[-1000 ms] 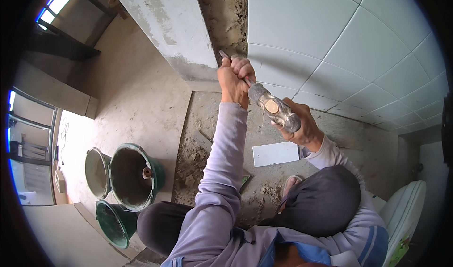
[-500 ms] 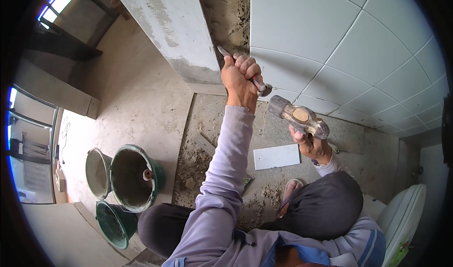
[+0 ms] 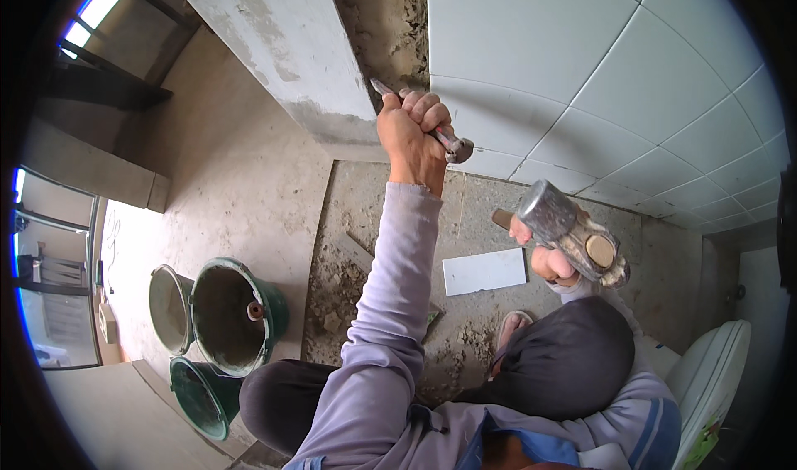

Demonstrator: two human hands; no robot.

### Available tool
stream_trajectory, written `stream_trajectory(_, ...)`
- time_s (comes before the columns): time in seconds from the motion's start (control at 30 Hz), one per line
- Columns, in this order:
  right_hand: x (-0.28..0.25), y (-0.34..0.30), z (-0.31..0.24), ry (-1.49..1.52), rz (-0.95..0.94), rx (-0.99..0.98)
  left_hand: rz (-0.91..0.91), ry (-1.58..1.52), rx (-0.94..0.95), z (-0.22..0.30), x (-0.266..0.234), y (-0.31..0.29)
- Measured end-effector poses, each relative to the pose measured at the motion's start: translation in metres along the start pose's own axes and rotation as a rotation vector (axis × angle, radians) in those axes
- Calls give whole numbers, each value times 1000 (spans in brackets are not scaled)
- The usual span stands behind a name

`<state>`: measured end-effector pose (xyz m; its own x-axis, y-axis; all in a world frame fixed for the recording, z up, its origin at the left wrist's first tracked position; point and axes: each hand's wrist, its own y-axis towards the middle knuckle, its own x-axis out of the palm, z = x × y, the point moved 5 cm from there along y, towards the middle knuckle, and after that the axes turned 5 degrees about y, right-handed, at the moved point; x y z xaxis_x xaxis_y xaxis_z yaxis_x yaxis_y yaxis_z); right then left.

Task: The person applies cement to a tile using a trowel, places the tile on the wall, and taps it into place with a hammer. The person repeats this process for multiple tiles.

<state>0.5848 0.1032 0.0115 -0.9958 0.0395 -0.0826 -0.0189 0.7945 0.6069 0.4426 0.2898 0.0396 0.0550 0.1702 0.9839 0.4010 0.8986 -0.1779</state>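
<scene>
My left hand is closed around a metal chisel. Its pointed end lies against the edge of the rough mortar strip, beside the painted wall end. The chisel's struck end sticks out on the other side of my fist. Lower and to the right, my right hand grips a hammer by its handle, mostly hidden behind the heavy, worn head. A gap separates the hammer head from the chisel. White wall tiles border the mortar on the right.
A loose white tile lies on the floor between my arms. Mortar rubble covers the floor left of my forearm. Buckets stand at the lower left, and a white toilet is close on my right.
The hammer in my right hand has swung away from the chisel, to the right and down. My left hand keeps the chisel in nearly the same place at the wall.
</scene>
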Motion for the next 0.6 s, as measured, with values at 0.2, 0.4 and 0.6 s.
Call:
stream_trajectory(0.2, 32, 40, -9, -374, -173, -188, -14, -46, 14, 14, -9, 13)
stream_trajectory(0.4, 47, 60, -11, -290, -157, 43, -10, -70, -20, 14, -9, 3)
stream_trajectory(0.6, 5, -21, 7, -422, -191, 206, 99, 110, -211, -4, -81, -22)
